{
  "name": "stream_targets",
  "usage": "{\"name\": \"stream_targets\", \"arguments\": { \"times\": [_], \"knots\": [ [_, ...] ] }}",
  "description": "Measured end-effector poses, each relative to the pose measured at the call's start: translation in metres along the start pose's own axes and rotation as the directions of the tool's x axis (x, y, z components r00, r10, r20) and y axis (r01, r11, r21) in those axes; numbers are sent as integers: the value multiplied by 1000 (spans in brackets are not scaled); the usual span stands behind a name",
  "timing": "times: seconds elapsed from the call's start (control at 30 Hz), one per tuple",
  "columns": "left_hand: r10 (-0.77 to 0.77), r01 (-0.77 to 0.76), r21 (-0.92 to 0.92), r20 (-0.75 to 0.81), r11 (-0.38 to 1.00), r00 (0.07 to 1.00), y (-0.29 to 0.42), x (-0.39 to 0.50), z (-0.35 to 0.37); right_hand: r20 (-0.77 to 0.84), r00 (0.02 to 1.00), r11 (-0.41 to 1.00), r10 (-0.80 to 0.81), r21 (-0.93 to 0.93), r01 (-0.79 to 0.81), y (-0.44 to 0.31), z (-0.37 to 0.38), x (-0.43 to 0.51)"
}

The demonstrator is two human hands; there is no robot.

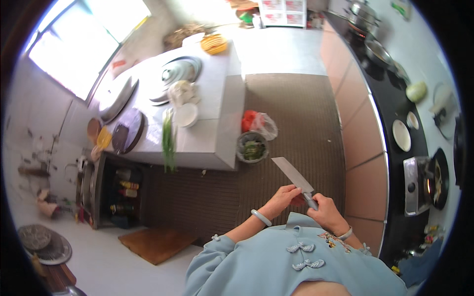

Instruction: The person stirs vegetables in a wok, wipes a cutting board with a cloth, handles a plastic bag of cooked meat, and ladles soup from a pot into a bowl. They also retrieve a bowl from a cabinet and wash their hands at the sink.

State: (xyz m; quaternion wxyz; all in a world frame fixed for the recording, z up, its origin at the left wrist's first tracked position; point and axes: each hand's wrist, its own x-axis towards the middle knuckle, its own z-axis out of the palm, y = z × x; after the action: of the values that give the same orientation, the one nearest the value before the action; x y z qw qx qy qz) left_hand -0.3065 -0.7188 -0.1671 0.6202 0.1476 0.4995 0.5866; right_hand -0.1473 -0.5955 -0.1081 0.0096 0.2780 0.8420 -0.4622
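Note:
In front of my body, my right hand [327, 214] is wrapped around the grey handle of a kitchen knife with a broad, cleaver-like blade [292, 173]. The blade points away and to the left, over the floor. My left hand [283, 199] meets the knife where the blade joins the handle, its thumb against the metal; some of its fingers are hidden underneath. Beyond the blade tip, a small lined bin [253, 147] on the floor holds green vegetable scraps.
Left stands a tiled counter [207, 137] with green onions [168, 142] overhanging its edge, a white bowl [186, 115] and a round board [127, 129]. On the right, a black countertop [398, 185] carries a plate [401, 135], a gas stove [415, 187] with visible flame and a wok [440, 177].

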Motion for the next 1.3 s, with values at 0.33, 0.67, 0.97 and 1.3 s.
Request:
{"name": "stream_targets", "arguments": {
  "times": [0.33,0.67,0.97,1.3],
  "knots": [
    [304,-298,91,-474,950,826,57,-112,-188,62,972,974,-226,13,226,-127,121,135],
    [570,612,587,-781,530,256,131,-107,-427,-132,928,931,-349,-160,328,-156,212,374],
    [505,746,520,-815,417,286,151,-55,-510,-83,959,919,-270,-320,231,-167,281,458],
    [499,690,574,-796,441,344,164,-47,-542,22,967,815,-254,-533,226,-194,288,453]
  ]
}}
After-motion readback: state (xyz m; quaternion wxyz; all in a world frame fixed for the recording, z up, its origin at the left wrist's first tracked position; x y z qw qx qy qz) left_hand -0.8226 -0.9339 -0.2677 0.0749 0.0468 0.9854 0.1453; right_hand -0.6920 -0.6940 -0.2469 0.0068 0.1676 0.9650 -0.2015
